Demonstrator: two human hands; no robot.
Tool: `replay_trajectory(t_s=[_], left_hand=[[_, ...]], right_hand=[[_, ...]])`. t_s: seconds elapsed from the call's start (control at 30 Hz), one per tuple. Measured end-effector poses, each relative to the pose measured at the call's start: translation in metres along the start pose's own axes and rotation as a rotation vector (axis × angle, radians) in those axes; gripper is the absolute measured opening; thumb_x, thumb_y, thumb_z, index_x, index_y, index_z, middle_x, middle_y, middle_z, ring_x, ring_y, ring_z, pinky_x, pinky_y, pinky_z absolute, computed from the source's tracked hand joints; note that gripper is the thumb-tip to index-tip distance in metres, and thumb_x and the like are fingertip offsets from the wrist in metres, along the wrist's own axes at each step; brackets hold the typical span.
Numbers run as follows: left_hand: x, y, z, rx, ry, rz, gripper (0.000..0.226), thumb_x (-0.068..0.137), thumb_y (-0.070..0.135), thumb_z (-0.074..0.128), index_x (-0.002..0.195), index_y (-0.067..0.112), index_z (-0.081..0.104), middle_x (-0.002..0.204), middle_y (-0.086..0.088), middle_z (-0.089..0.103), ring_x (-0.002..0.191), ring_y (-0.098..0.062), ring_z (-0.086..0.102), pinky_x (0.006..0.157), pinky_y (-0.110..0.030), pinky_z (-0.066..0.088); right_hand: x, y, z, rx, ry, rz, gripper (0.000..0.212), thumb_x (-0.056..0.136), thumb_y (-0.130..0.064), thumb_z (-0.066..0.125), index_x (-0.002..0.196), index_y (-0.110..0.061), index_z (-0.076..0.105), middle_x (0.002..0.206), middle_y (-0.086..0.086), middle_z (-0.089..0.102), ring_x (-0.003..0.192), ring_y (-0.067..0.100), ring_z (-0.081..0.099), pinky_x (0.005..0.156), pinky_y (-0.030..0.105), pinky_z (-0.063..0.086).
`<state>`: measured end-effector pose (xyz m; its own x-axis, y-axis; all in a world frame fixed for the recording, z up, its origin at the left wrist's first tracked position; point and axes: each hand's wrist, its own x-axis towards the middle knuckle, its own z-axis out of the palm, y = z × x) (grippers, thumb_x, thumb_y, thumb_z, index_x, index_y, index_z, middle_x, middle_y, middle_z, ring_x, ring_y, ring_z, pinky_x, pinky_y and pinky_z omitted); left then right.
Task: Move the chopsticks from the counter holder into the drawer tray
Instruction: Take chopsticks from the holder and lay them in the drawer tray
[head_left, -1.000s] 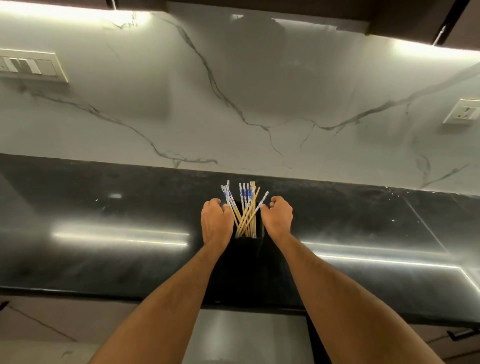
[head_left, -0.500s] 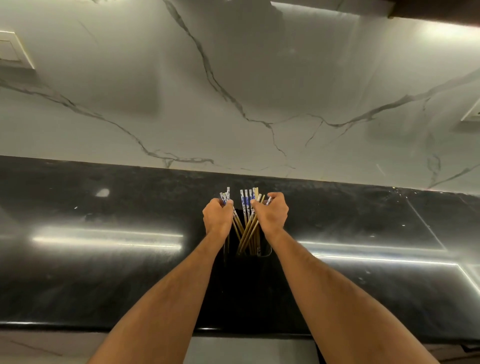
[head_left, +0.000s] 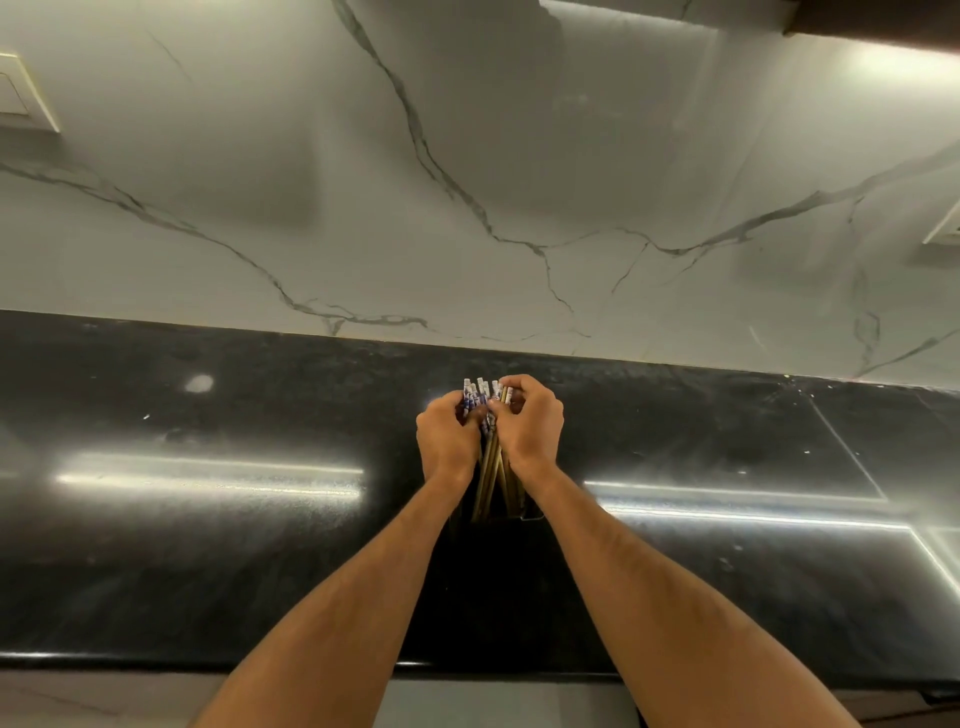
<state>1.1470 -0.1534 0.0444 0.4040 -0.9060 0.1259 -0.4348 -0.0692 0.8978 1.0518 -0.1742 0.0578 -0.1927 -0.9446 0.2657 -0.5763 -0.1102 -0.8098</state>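
Both hands closed around the chopsticks over the dark tabletop.

The left hand (head_left: 448, 441) and the right hand (head_left: 531, 427) gripped the bundle of tan wooden chopsticks with blue-and-white patterned tops (head_left: 489, 452) from either side, fingers curled round it. Its lower ends stood in a dark holder (head_left: 524, 514), barely visible, on the glossy black stone tabletop (head_left: 208, 519) before the white veined marble wall (head_left: 467, 156).

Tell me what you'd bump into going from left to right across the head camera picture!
Switch plate on the wall → glare streak on the black counter → left hand → chopsticks → right hand → wall socket.
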Motion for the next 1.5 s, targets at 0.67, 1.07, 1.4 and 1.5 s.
replay_trajectory(t_s=[0.67, 1.07, 1.4, 1.5], left_hand=[[0.000, 0.009, -0.006, -0.067, -0.073, 0.005, 0.015, 0.094, 0.003, 0.064, 0.096, 0.014, 0.075, 0.078, 0.003, 0.068, 0.068, -0.006, 0.060, 0.052, -0.008, 0.043], [0.000, -0.012, 0.002, -0.199, -0.177, -0.138, 0.016, 0.095, 0.012, 0.068, 0.107, 0.016, 0.077, 0.093, 0.003, 0.076, 0.090, -0.005, 0.070, 0.082, -0.023, 0.057], [0.000, -0.014, 0.005, -0.310, -0.171, -0.225, 0.022, 0.089, 0.013, 0.075, 0.109, 0.021, 0.078, 0.092, 0.007, 0.079, 0.089, -0.006, 0.074, 0.086, -0.036, 0.062], [0.001, -0.013, 0.006, -0.327, -0.196, -0.213, 0.025, 0.087, 0.015, 0.077, 0.111, 0.021, 0.078, 0.094, 0.007, 0.079, 0.093, -0.007, 0.074, 0.089, -0.038, 0.061]], right_hand=[[0.005, 0.004, -0.010, 0.134, -0.181, 0.029, 0.024, 0.085, -0.002, 0.076, 0.108, -0.008, 0.074, 0.096, 0.003, 0.076, 0.089, 0.011, 0.073, 0.086, 0.033, 0.061], [-0.004, 0.017, -0.004, 0.099, -0.419, 0.133, 0.029, 0.091, -0.002, 0.069, 0.118, -0.010, 0.063, 0.104, 0.008, 0.070, 0.097, 0.018, 0.070, 0.089, 0.041, 0.060], [-0.015, 0.018, -0.009, 0.186, -0.515, 0.102, 0.039, 0.089, 0.008, 0.060, 0.124, -0.009, 0.058, 0.109, 0.012, 0.068, 0.102, 0.025, 0.069, 0.089, 0.047, 0.060], [-0.016, 0.019, -0.007, 0.152, -0.425, 0.061, 0.038, 0.088, 0.010, 0.059, 0.122, -0.007, 0.061, 0.105, 0.012, 0.069, 0.098, 0.024, 0.069, 0.086, 0.048, 0.060]])
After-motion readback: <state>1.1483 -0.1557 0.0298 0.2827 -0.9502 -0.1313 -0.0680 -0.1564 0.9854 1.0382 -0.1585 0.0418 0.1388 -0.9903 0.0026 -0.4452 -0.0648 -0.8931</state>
